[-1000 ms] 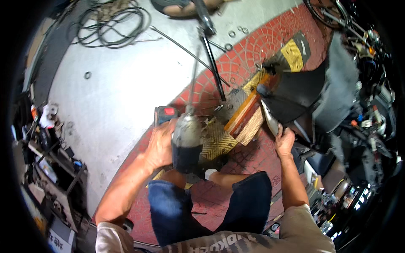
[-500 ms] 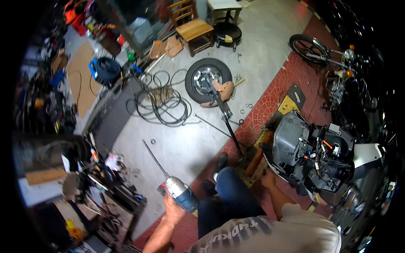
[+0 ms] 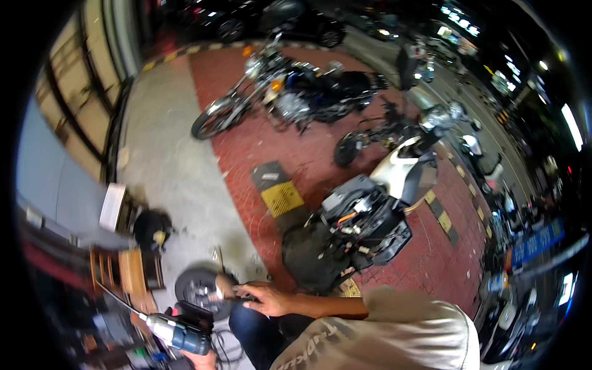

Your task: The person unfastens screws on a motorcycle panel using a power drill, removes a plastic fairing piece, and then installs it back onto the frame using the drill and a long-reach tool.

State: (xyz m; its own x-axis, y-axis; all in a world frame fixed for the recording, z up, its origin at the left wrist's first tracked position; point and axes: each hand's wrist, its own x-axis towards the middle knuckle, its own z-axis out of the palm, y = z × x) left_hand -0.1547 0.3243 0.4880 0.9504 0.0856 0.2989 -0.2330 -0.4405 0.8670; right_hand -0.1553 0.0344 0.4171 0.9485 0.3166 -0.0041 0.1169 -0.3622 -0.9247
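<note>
My left hand (image 3: 200, 357) is wrapped round a power drill (image 3: 176, 334) with blue-grey housing, a silver front and a long thin bit pointing up and left. Much of that hand is cut off by the lower edge. Above my knee, my right hand (image 3: 269, 300) has its fingers stretched out to the left and apart, with nothing plainly held. Just beyond its fingertips is a wheel with a black tyre (image 3: 185, 282), lying on the floor with a piece of brown cardboard (image 3: 224, 285) against it. My knee partly hides the wheel.
A partly stripped scooter (image 3: 370, 213) with bare wiring stands to the right. Farther off is a motorcycle (image 3: 302, 92) on red paving. A wooden chair (image 3: 132, 271), a black round stool (image 3: 151, 227) and a white-topped stool (image 3: 113, 206) stand at left. A black-and-yellow ramp (image 3: 280, 197) lies ahead.
The view has swung right toward the street. The drill stays in my left hand, now at the lower left. My right hand has come from beside the scooter to above my knee.
</note>
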